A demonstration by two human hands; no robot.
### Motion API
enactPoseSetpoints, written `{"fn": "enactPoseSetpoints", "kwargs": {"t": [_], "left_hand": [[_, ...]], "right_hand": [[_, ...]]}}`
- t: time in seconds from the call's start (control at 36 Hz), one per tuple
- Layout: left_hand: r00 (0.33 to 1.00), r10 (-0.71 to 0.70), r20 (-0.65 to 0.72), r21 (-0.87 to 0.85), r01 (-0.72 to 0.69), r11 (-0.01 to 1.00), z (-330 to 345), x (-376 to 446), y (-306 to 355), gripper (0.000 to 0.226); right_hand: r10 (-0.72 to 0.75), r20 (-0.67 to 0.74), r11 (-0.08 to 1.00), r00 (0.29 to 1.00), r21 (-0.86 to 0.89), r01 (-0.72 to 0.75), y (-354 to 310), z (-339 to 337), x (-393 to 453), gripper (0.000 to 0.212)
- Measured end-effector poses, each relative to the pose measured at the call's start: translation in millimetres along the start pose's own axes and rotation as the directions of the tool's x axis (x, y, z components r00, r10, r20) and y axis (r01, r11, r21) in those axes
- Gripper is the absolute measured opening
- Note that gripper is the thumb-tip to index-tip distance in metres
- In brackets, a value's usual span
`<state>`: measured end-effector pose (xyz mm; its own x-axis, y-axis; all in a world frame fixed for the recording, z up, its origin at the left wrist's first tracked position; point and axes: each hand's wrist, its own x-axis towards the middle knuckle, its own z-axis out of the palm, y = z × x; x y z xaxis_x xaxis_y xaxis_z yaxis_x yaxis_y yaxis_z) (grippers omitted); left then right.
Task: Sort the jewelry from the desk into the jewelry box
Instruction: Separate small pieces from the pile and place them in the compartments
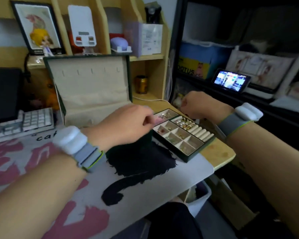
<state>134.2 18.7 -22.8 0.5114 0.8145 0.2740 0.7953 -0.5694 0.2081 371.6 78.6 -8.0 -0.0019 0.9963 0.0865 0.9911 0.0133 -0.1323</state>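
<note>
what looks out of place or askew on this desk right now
The jewelry tray sits skewed at the desk's right corner, out of the open jewelry box, its near corner close to the desk edge. Nothing looks spilled or damaged. Both hands, left hand and right hand, are curled above it.

Both forearms are bare. Each wrist wears a grey fabric band [89, 155] edged in lime green, carrying a white rounded module [69, 139].
</note>
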Motion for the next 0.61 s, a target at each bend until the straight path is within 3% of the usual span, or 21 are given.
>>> {"fn": "enactPoseSetpoints", "kwargs": {"t": [0.08, 0.17, 0.25, 0.39, 0.5, 0.61], "left_hand": [[0.961, 0.216, 0.171, 0.129, -0.239, 0.962, 20.5, 26.9, 15.3, 0.015], [0.902, 0.313, 0.297, 0.353, -0.408, 0.842, 39.9, 43.0, 26.0, 0.02], [0.861, 0.402, 0.312, 0.486, -0.508, 0.711, 50.4, 46.6, 33.5, 0.018], [0.77, 0.542, 0.337, 0.536, -0.63, 0.561, 58.8, 51.8, 34.9, 0.015], [0.765, 0.572, 0.297, 0.528, -0.63, 0.569, 60.7, 53.7, 37.8, 0.015], [0.8, 0.547, 0.248, 0.5, -0.589, 0.635, 58.7, 55.4, 54.7, 0.017]], "right_hand": [[0.048, 0.052, 0.996, 0.997, -0.072, -0.045, 22.5, 12.8, -0.9, 0.026], [0.113, 0.098, 0.992, 0.989, -0.07, -0.106, 42.2, 27.2, 0.0, 0.023], [0.182, 0.146, 0.983, 0.972, -0.001, -0.184, 47.6, 34.9, -5.7, 0.01], [0.18, 0.169, 0.976, 0.969, 0.091, -0.197, 57.6, 42.2, 1.3, 0.014], [0.184, 0.214, 0.973, 0.959, 0.102, -0.209, 62.0, 38.7, 2.4, 0.047], [0.25, 0.225, 0.937, 0.942, 0.187, -0.294, 65.9, 23.0, -6.2, 0.056]]}}
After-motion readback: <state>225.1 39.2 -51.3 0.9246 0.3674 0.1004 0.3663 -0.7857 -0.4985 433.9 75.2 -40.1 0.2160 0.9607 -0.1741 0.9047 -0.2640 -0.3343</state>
